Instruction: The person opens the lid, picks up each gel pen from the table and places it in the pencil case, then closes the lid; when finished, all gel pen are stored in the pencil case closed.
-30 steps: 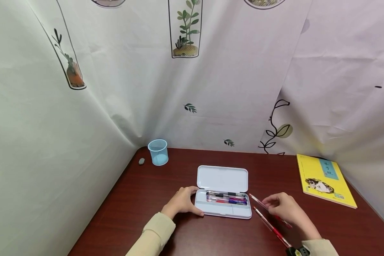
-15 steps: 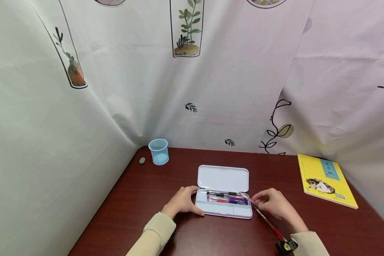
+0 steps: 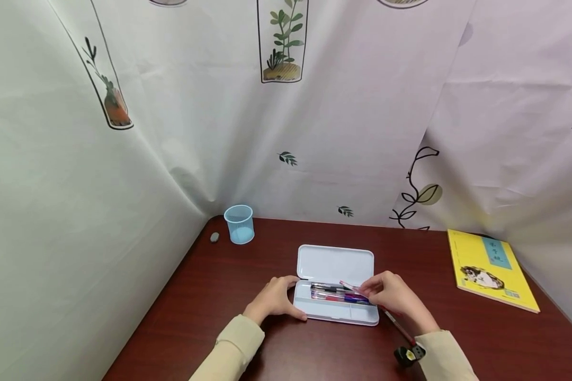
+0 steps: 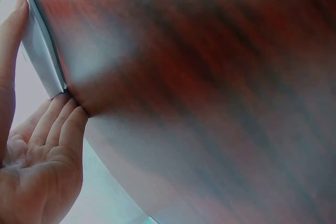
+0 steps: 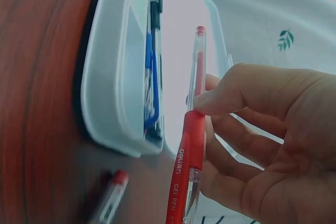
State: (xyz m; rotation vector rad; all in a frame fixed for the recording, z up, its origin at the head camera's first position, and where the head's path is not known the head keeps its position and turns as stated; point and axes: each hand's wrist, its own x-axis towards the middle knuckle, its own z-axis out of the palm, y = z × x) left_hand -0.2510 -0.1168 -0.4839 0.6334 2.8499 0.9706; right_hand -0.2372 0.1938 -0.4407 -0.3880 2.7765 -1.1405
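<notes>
A white pencil case (image 3: 323,308) lies with its lid up on the table, several pens (image 3: 331,297) in its back compartment. My left hand (image 3: 273,300) holds the case's left end, thumb at the front edge and fingers at the back corner; in the left wrist view the fingertips touch the case's edge (image 4: 44,51). Between thumb and fingers my right hand (image 3: 394,297) pinches a red gel pen (image 5: 193,135), tilted over the case's right end. Below it, a second red-tipped pen (image 3: 399,326) lies on the table beside the case, partly hidden by the right wrist.
Toward the back left stand a blue cup (image 3: 240,226) and a small grey lump (image 3: 214,237). A yellow book (image 3: 493,270) lies at the right. Printed cloth walls (image 3: 352,132) border the dark red table (image 3: 195,296) at the back and sides.
The right hand has moved left with the red gel pen, from beside the pencil case to over its right end. The left hand keeps its hold on the case.
</notes>
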